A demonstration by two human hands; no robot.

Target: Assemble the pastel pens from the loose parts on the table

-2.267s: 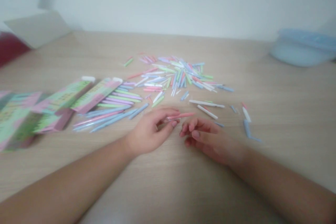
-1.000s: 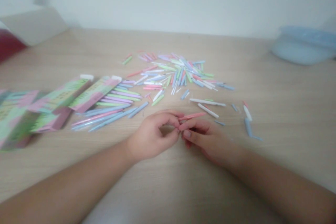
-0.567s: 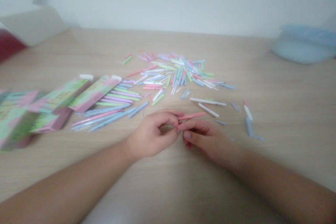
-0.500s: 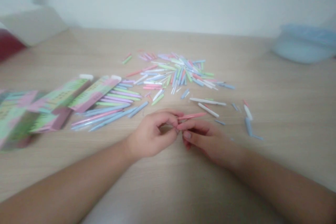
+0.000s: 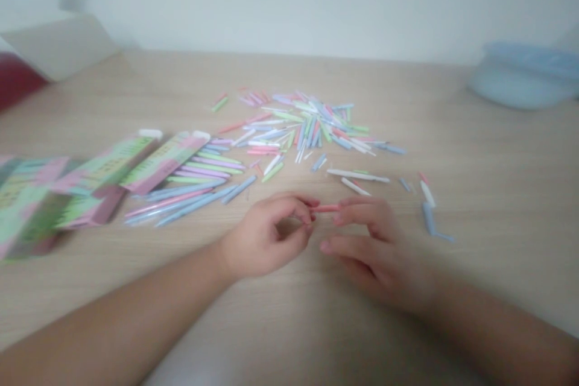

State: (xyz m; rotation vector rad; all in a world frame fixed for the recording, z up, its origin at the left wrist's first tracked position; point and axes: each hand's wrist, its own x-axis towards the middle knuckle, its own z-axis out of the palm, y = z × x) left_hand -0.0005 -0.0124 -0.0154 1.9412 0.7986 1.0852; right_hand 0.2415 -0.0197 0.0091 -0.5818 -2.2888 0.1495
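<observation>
My left hand (image 5: pixel 275 229) is closed, with its thumb and fingertips pinching one end of a short coral-pink pen piece (image 5: pixel 326 208). That piece lies level and points right. At its other end is my right hand (image 5: pixel 371 247), blurred a little, its fingers spread and the index fingertip over or against the pink end; I cannot tell if it touches. Beyond the hands lies a loose pile of pastel pen parts (image 5: pixel 312 126) in blue, green, white, pink and purple. A white pen part (image 5: pixel 357 175) lies just past my right hand.
Left of my hands, longer pastel pens (image 5: pixel 194 202) lie in a row beside several pink-and-green boxes (image 5: pixel 165 160). Small blue and white pieces (image 5: pixel 427 217) are scattered at right. A light-blue pouch-like object (image 5: pixel 525 75) stands far right, a pale box-like object (image 5: pixel 63 45) far left.
My right hand has opened its fingers and shifted slightly right and down. The pink pen piece has turned from a slight upward slant to level. My left hand keeps its pinch.
</observation>
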